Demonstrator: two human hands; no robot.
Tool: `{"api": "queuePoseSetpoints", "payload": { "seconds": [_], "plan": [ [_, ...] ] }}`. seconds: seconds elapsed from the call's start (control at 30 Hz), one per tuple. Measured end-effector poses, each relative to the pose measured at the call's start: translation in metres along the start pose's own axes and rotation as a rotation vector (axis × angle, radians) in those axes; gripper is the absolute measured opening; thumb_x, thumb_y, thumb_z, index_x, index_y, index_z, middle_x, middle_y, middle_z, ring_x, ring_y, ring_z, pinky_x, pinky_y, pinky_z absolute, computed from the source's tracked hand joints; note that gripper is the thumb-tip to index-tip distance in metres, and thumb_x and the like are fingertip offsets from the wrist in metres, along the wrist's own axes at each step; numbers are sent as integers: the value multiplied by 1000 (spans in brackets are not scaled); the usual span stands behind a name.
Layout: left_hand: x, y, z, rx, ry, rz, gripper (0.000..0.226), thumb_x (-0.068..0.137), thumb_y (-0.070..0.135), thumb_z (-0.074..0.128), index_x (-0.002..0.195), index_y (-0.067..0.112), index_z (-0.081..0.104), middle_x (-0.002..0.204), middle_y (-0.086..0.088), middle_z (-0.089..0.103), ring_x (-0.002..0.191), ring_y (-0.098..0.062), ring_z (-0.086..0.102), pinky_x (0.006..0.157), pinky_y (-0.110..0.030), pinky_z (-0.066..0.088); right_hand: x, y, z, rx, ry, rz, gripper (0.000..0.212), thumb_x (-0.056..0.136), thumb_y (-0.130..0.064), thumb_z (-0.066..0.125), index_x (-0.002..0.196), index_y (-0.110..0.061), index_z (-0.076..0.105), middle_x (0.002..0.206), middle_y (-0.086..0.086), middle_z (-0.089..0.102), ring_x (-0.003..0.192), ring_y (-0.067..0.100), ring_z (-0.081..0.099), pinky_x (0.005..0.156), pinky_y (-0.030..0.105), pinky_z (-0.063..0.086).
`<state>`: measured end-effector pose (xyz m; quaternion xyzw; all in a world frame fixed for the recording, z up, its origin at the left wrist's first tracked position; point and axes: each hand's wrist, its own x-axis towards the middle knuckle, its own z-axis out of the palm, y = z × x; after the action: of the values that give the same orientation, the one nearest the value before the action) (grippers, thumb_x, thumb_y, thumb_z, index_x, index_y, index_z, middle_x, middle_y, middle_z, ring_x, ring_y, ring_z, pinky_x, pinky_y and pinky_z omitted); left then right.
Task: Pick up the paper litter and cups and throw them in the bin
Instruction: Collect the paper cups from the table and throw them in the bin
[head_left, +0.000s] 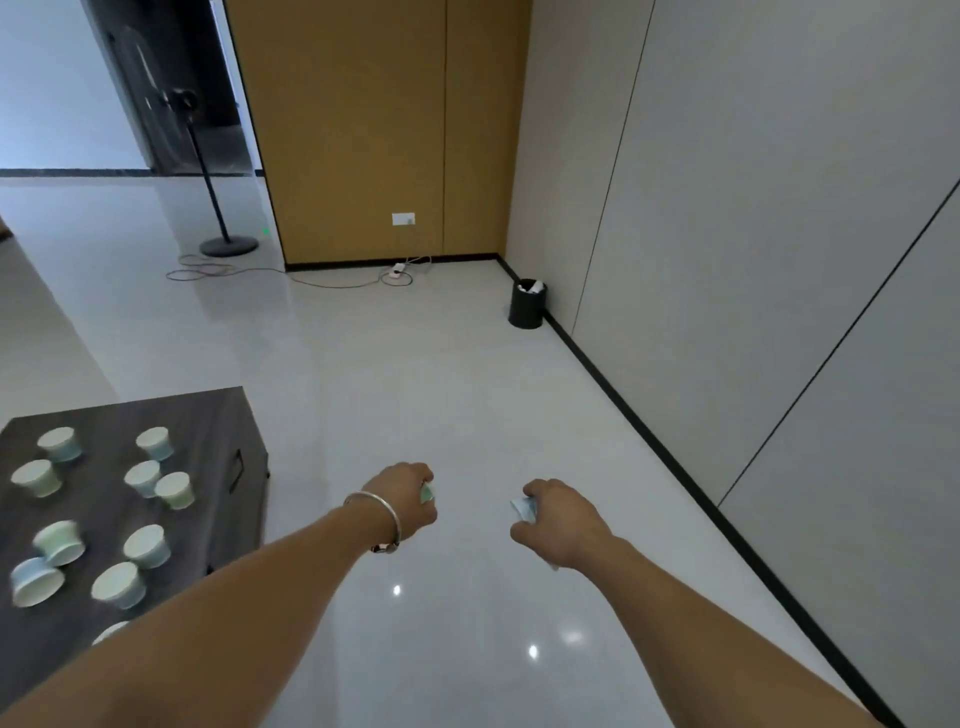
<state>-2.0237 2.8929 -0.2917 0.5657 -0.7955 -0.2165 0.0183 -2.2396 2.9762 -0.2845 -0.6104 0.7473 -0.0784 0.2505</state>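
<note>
Left grip (410, 500) closes round a green cup (427, 492); right grip (561, 519) closes round a blue cup (521, 508), each mostly hidden inside its grip. Paper cups are likely light and crushable: hold round the wall, lightly. The bin (527, 307) stands well ahead, rightward.

Even, cool, fairly bright light; no hard shadows. Glossy floor (415, 374) shows small white glints between forearms, pale sheen from bright bluish opening far left. Motion blur smears cups (57, 543) on dark surface (208, 431). Pale scraps (427, 492) gripped in left hand (410, 499) and right hand (558, 519) too soft to identify. Wide-angle bend: wall seams (613, 166), black skirting (649, 431) lean near right edge. Far bin (527, 304) small, detail lost.
</note>
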Motion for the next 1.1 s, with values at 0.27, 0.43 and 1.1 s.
{"api": "queuePoseSetpoints", "payload": {
  "seconds": [0.27, 0.43, 1.1],
  "plan": [
    [174, 76, -40, 14, -5, 147, 50, 84, 31, 57, 132, 19, 50, 128, -3, 55, 113, -22, 54, 92, -29, 44, 141, 34, -93, 9, 98, 78, 57, 84, -38, 61, 135, -16, 47, 129, 4, 50, 112, 23, 55, 88, 32, 46],
    [287, 111, -45, 19, -1, 162, 49, 84, 31, 56, 131, 20, 50, 128, -2, 55, 113, -21, 54, 93, -29, 44, 244, 75, -134, -7, 109, 85, 56, 84, -37, 60, 133, -16, 47, 128, 4, 51, 110, 23, 55, 87, 33, 47],
    [696, 128, -117, -64, 27, 0, 53, 84, 30, 59, 134, 20, 47, 128, -5, 55, 113, -22, 54, 91, -29, 45, 658, 127, -277, -54, 30, 8, 57, 83, -36, 61, 135, -16, 46, 126, 4, 51, 106, 23, 55, 78, 29, 44]
  ]
}}
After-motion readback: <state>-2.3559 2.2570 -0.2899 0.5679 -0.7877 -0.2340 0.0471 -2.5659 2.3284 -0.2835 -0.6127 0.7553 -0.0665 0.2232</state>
